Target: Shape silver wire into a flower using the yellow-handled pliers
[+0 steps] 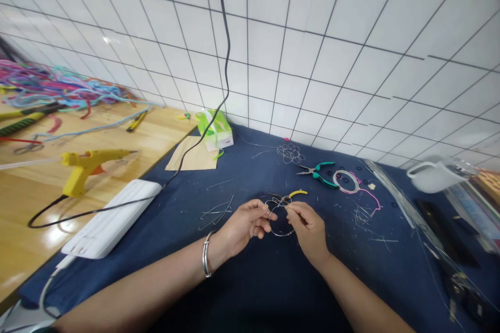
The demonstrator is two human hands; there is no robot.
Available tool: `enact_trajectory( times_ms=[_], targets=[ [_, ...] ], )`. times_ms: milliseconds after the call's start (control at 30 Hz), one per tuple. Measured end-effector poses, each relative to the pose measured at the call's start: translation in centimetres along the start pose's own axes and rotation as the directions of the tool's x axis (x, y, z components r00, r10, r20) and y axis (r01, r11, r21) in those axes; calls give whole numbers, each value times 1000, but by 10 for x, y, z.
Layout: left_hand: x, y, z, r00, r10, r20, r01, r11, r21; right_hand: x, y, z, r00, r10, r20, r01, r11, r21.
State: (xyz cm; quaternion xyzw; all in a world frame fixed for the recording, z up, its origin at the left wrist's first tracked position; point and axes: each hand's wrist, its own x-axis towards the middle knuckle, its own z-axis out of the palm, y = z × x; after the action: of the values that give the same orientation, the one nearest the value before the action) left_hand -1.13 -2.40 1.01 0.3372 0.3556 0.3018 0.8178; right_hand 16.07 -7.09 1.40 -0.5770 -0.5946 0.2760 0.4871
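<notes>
A thin wire ring with small loops at its top (282, 234) is held upright between my two hands, above the dark blue cloth. My left hand (250, 222) pinches its left side between thumb and forefinger, and a silver bangle sits on that wrist. On the upper right side, my right hand (308, 229) pinches the wire with thumb and fingertips. Just behind the ring lie pliers with yellow handles (299, 193), partly covered by the wire and hand. Farther back rest green-handled pliers (322, 171), beside a coil of wire (347, 181).
Cut wire pieces (216, 212) lie left of my hands, and a tangled wire bundle (291, 154) near the wall. A white power strip (113, 218) and yellow glue gun (88, 166) are at left. A white mug (435, 176) stands at right. A black cable (226, 62) hangs down.
</notes>
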Motion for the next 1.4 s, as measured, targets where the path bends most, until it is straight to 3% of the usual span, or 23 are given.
enact_trajectory(
  times_ms=[200, 433, 600, 967, 1133, 1400],
  targets=[
    [-1, 0, 0, 999, 42, -4, -43, 998, -47, 0, -1, 1, 1000, 18, -5, -18, 1000, 8],
    [-3, -6, 5, 999, 25, -44, -24, 999, 28, 2, -2, -1, 999, 21, -34, -22, 999, -39],
    [-4, -6, 6, 1000, 6, -12, -4, 993, 121, 2, -1, -2, 999, 20, -42, -21, 999, -36],
    [-2, 7, 0, 982, 188, -32, -158, 896, 414, 1, 3, 2, 999, -7, 34, 8, 1000, -25],
    [0, 8, -3, 970, 238, -44, -193, 871, 452, 2, 2, 3, 996, -50, 70, 52, 998, -25],
    [0, 9, -1, 974, 228, -8, -200, 871, 449, 4, 5, 2, 1000, 6, 20, -7, 999, 42]
  ],
)
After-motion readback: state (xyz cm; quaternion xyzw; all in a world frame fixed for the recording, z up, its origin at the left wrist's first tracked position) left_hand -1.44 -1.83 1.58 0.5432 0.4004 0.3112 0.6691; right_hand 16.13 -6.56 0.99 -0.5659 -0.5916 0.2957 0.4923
